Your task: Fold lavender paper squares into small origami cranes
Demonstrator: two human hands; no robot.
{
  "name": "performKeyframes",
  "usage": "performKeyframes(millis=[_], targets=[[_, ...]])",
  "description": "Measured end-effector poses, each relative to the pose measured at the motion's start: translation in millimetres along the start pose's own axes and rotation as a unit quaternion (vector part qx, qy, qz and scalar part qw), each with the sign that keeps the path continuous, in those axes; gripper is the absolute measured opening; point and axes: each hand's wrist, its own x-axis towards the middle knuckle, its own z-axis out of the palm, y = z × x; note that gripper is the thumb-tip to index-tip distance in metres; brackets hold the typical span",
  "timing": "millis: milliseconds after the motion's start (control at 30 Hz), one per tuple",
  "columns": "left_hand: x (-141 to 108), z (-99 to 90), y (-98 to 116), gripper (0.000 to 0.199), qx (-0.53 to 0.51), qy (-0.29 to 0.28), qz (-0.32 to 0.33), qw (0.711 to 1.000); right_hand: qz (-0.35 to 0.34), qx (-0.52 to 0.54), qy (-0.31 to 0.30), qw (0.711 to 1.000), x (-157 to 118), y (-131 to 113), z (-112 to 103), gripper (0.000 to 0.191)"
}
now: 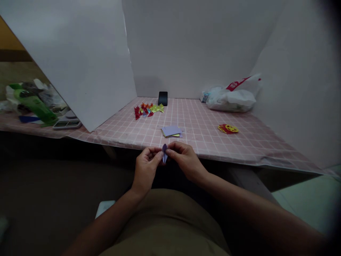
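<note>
A small piece of folded purple paper, narrow and pointed at the bottom, is held up just off the table's front edge. My left hand pinches it from the left between thumb and fingers. From the other side, my right hand grips its upper right part with thumb and forefinger. Just beyond my hands lies a stack of square paper sheets, purple on top with a yellow one showing beneath. Farther back sits a cluster of small folded paper figures in red, orange and yellow.
A dark phone leans near the back wall. At the back right lies a white plastic bag; nearer are red and yellow cut-out pieces. White panels enclose the pink checked table. Past the left panel stands a scale beside a green bottle.
</note>
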Motion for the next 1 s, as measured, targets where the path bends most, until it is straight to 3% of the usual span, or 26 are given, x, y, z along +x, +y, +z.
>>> performKeyframes(millis=[267, 467, 1000], targets=[[-0.6, 1.4, 1.5, 0.020, -0.025, 0.014, -0.014, 0.999, -0.001, -0.009, -0.017, 1.000, -1.0, -2.0, 0.2, 0.011], [1.0, 1.9, 0.6, 0.018, -0.034, 0.009, -0.019, 0.999, -0.008, -0.029, -0.014, 0.999, -1.0, -3.5, -1.3, 0.029], [0.9, -0.1, -1.4, 0.018, -0.035, 0.020, 0.001, 0.999, 0.000, -0.066, -0.011, 0.998, -1.3, -0.2, -2.6, 0.022]])
